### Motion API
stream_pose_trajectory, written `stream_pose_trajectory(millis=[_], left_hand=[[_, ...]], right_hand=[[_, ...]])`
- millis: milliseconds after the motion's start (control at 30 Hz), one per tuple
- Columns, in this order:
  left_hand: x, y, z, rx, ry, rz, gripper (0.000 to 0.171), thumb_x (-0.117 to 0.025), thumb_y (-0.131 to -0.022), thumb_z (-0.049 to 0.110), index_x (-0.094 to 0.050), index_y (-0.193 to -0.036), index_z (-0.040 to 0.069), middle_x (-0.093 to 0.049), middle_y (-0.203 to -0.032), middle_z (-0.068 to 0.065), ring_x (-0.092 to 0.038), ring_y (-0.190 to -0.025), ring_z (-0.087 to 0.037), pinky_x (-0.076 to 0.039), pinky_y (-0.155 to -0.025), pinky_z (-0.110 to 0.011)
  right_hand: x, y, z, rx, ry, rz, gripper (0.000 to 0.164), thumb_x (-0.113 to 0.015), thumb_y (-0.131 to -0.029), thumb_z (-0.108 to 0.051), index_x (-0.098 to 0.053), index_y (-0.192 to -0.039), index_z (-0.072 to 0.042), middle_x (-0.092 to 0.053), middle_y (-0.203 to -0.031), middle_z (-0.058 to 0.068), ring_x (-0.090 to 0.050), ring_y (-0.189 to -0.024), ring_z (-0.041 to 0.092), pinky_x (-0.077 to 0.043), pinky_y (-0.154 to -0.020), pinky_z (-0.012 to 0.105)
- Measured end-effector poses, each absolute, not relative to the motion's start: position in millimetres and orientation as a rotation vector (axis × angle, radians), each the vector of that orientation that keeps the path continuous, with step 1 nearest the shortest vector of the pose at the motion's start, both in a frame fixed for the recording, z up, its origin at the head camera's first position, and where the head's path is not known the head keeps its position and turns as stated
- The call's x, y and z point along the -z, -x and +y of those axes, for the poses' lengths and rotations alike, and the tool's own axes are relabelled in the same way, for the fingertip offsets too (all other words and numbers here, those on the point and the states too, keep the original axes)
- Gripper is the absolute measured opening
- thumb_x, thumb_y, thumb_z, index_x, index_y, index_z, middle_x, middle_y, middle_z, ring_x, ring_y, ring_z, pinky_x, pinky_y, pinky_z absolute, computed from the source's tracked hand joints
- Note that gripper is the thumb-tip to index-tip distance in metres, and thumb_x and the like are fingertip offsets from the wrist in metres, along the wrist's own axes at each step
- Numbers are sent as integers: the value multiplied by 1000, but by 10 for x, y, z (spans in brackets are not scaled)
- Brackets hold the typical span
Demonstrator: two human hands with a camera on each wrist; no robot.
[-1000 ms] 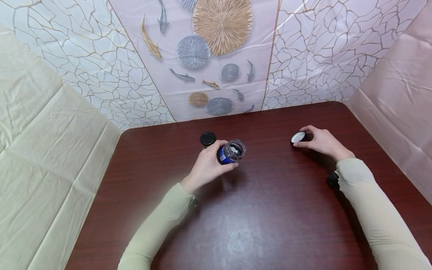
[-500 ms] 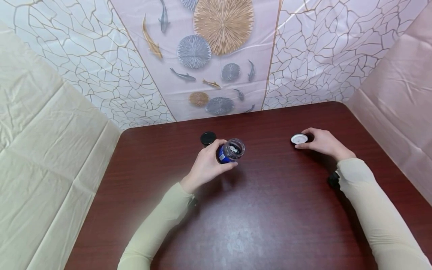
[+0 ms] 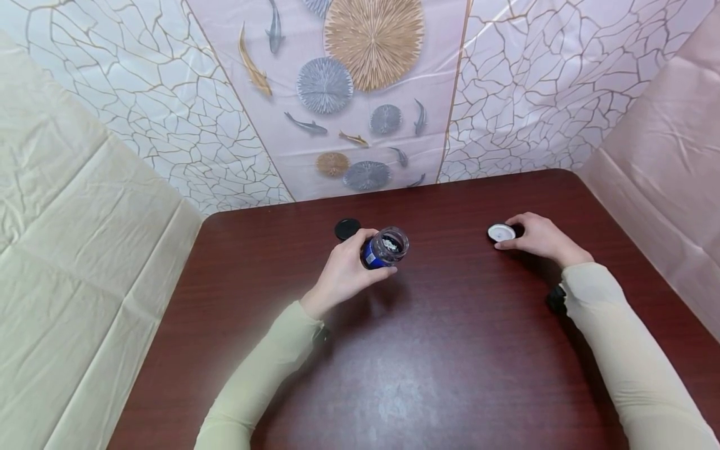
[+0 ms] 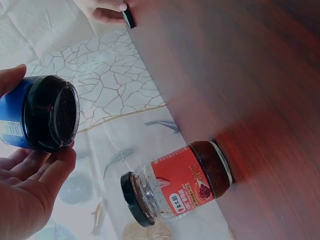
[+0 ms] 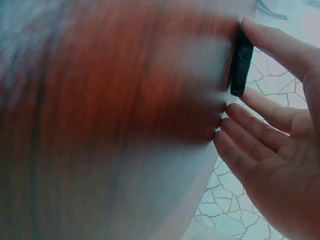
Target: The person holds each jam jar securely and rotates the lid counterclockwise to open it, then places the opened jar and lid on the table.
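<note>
My left hand [image 3: 342,272] grips a lidless glass jar [image 3: 374,256] with a blue label, raised over the table and tilted so its mouth faces up and right. Some white stuff shows inside it. In the left wrist view the jar's dark base [image 4: 65,115] faces the camera. Over at the right, my right hand [image 3: 544,240] pinches a black jar lid [image 3: 501,233] between thumb and index finger. The lid lies white inside up, at the tabletop. Its dark edge [image 5: 242,65] shows in the right wrist view, with the other fingertips resting on the wood.
A second jar [image 4: 185,180], red-labelled and capped with a black lid [image 3: 347,229], stands upright behind my left hand. The dark red-brown table [image 3: 394,356] has a patterned cloth [image 3: 360,125] hanging at its back and plain cloths at both sides.
The lid in my right hand has gone from tilted to nearly flat, its white inside up. My left hand and the blue-labelled jar have hardly moved.
</note>
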State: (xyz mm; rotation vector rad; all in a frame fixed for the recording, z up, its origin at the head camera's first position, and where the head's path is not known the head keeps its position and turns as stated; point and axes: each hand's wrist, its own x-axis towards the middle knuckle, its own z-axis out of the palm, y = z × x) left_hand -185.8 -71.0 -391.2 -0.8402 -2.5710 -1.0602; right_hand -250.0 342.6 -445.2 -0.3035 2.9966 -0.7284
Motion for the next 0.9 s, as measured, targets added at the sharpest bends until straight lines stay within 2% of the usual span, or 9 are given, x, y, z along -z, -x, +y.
stream_pose_trajectory(millis=[433, 633, 900], left_hand=[[3823, 1897, -743, 1069, 827, -2550, 66, -78, -68, 48, -52, -119, 16, -59, -106, 5, -56, -88, -9, -48, -75, -28], [3725, 1938, -798, 1075, 785, -2487, 66, -80, -66, 47, -53, -117, 15, -61, -104, 4, -56, -85, -9, -48, -72, -33], [3598, 2034, -934, 1076, 717, -2408, 65, -81, -65, 46, -54, -116, 16, -64, -105, 3, -58, -91, -7, -46, -77, -29]], right_hand=[[4431, 2495, 3426, 718, 293, 2965, 72, -76, -74, -40, -51, -120, 10, -49, -117, 30, -42, -112, 42, -32, -92, 55], [4412, 2482, 3427, 723, 297, 2937, 75, -75, -75, -40, -48, -123, 11, -48, -120, 32, -41, -114, 44, -31, -93, 56], [4419, 2487, 3441, 724, 299, 2930, 79, -77, -73, -42, -48, -124, 11, -47, -121, 32, -40, -115, 44, -30, -94, 56]])
